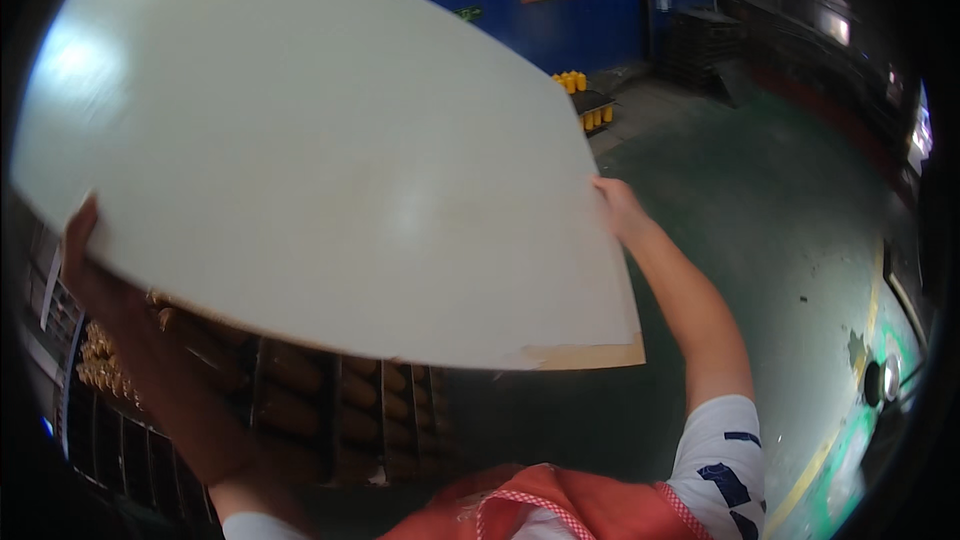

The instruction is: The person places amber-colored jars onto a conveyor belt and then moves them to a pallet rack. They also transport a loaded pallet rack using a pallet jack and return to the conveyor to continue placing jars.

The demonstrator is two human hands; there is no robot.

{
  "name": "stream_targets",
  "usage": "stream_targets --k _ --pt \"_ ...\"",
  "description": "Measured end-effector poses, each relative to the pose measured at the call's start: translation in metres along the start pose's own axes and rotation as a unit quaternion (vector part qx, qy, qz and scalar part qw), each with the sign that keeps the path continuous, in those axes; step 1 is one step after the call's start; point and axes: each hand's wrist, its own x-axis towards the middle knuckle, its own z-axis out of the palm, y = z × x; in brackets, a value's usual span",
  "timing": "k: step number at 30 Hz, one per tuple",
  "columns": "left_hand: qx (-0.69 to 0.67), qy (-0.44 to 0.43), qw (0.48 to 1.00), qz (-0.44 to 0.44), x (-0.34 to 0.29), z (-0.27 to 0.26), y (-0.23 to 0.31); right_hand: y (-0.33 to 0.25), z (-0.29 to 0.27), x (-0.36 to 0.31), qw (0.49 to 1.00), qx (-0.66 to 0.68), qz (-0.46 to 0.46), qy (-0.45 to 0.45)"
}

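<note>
A large, smooth whitish board (330,150) fills much of the head view, raised and tilted in front of me. Its near right corner shows a tan strip along the edge. My left hand (82,245) grips the lower left edge, with its thumb on the face. On the right edge, my right hand (622,210) is closed, its fingers partly hidden behind the board. Both arms are stretched out, the right one bent at the elbow.
Below the board at left stands a dark rack (300,410) with rows of brownish rounded items. Yellow cylindrical items (597,118) sit by a blue wall panel (600,30) with posted sheets. Dark stacked pieces (705,45) stand farther right. Green floor (740,200) carries a yellow line.
</note>
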Motion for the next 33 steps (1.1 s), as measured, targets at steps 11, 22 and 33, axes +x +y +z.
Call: stream_targets --k 11,22,33 --pt "-0.136 -0.172 0.968 -0.122 -0.019 0.283 -0.247 -0.061 -0.277 0.064 0.981 -0.047 -0.017 0.190" --pt "-0.139 -0.185 0.886 -0.403 -0.017 0.388 -0.620 -0.102 -0.352 0.119 0.907 -0.109 0.142 0.381" --pt "0.027 -0.116 0.842 -0.526 0.073 0.523 -0.941 -0.125 -0.368 0.505 0.877 -0.108 0.328 0.334"
